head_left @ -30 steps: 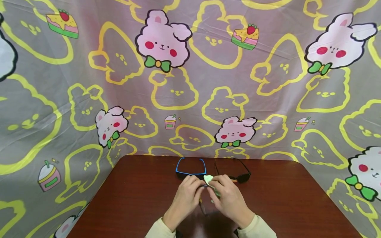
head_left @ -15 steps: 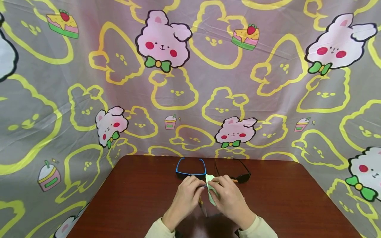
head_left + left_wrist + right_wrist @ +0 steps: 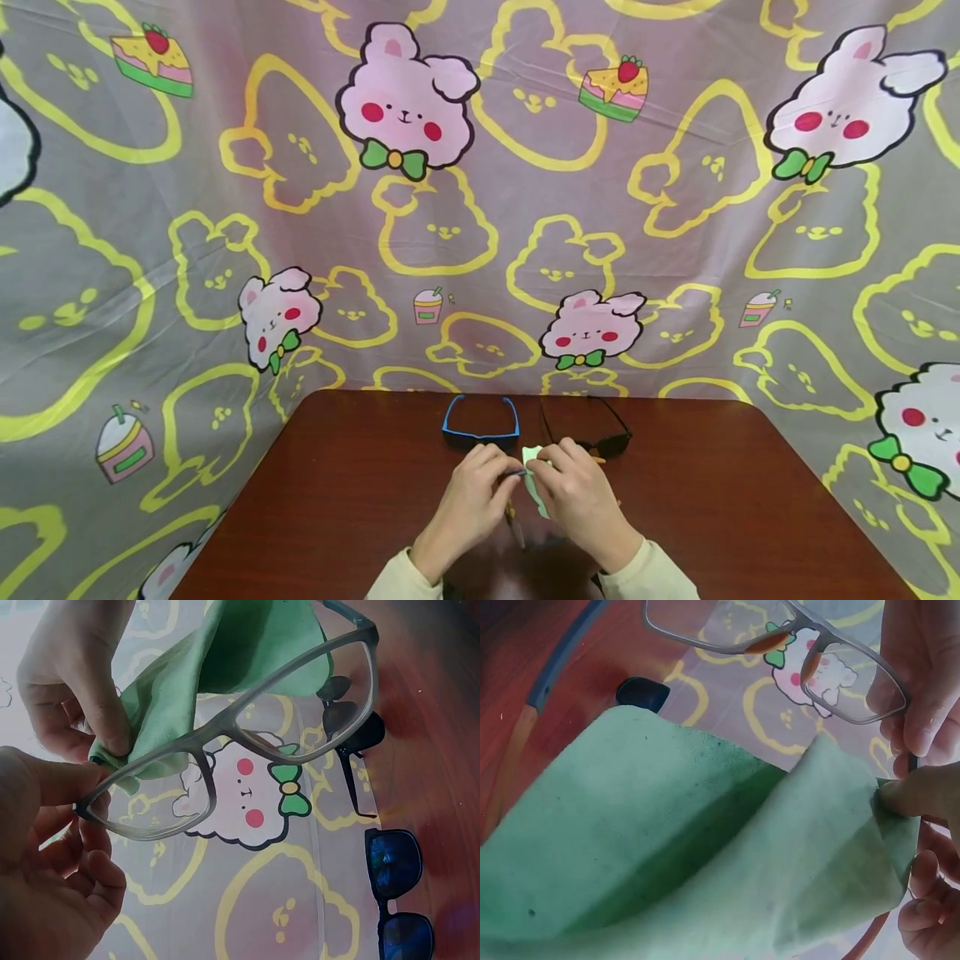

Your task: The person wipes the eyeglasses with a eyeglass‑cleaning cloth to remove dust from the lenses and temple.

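My left hand [image 3: 474, 498] pinches a pair of clear eyeglasses [image 3: 216, 729] at the hinge corner of the grey frame, seen close in the left wrist view. The right hand [image 3: 581, 493] pinches a light green cleaning cloth [image 3: 727, 847] between thumb and fingers. In the right wrist view the cloth is folded over at the fingertips, beside the hinge end of the frame; a dark bit of temple arm shows there, and the cloth hides the rest. Both hands are close together above the table. One orange-brown temple [image 3: 514, 761] points away from the lenses.
Blue-framed sunglasses [image 3: 481, 438] lie with temples spread near the table's back edge. Black sunglasses [image 3: 615, 447] lie right of them, just beyond my right hand. A patterned curtain [image 3: 480, 208] encloses the brown table [image 3: 337, 500] at back and sides.
The green cloth was bunched higher in my right fingers a second ago; now more of it hangs below them. Both hands have shifted only slightly, staying close together around the eyeglasses.
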Demonstrator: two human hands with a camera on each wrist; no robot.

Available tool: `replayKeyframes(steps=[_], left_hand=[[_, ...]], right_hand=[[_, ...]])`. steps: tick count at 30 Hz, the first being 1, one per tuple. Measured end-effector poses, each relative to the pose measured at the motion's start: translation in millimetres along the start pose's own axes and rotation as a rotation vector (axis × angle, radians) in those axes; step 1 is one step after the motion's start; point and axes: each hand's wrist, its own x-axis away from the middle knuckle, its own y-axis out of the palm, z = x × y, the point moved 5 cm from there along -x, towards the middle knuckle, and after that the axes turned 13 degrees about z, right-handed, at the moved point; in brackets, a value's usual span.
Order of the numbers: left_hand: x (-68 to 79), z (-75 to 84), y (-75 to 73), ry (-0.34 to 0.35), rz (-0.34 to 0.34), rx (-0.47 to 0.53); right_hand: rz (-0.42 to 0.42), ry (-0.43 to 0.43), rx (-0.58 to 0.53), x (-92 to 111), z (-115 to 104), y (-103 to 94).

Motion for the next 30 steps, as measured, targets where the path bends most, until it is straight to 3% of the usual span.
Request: replayKeyframes(steps=[4, 13, 21, 30], left_hand=[[-0.5, -0.9, 1.2, -0.006, -0.04, 0.004], [0.3, -3.0, -1.2, -0.006, -0.052, 0.006], [1.5, -5.2, -1.5, -0.038, -0.077, -0.002], [0.9, -4.9, -3.0, 0.021, -0.022, -0.017]], right_hand=[[0.002, -0.02, 0.01, 1, 2, 0.9], [0.037, -0.019, 0.004, 5, 6, -2.0], [-0.018, 0.007, -0.004, 11, 10, -2.2], [-0.003, 0.029, -0.021, 15, 14, -5.8]])
